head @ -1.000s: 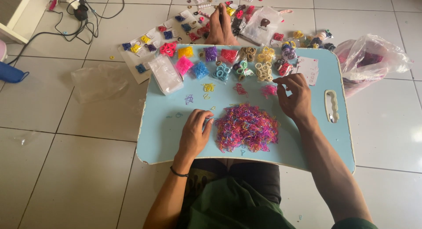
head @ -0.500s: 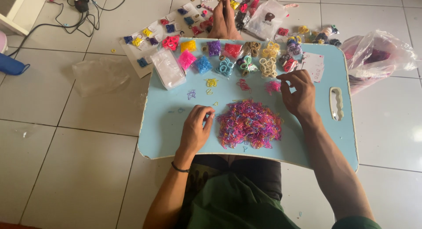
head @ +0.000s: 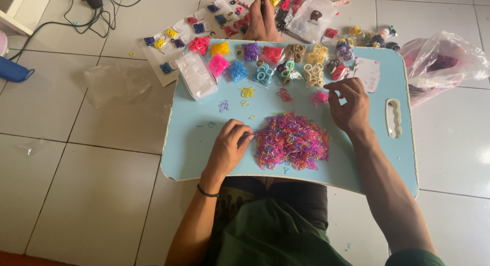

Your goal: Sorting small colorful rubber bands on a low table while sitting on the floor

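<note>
A heap of small multicoloured rubber bands (head: 292,141) lies on a light blue lap table (head: 194,148) over my legs. My left hand (head: 228,147) rests at the heap's left edge, fingertips pinched into the bands there. My right hand (head: 350,106) hovers at the heap's upper right with its fingers curled beside a small pink cluster (head: 318,98); what they hold is too small to see. Small sorted clusters lie above the heap: yellow (head: 247,92), red (head: 285,95) and purple (head: 223,106).
Packets of coloured bands (head: 275,62) line the table's far edge, beside a clear packet (head: 195,75). My foot (head: 262,21) rests beyond them among more packets on the tiled floor. A plastic bag (head: 443,61) sits at the right, cables (head: 76,16) at the far left.
Both hands stay in nearly the same spots by the heap. The view has shifted slightly; nothing else has visibly moved.
</note>
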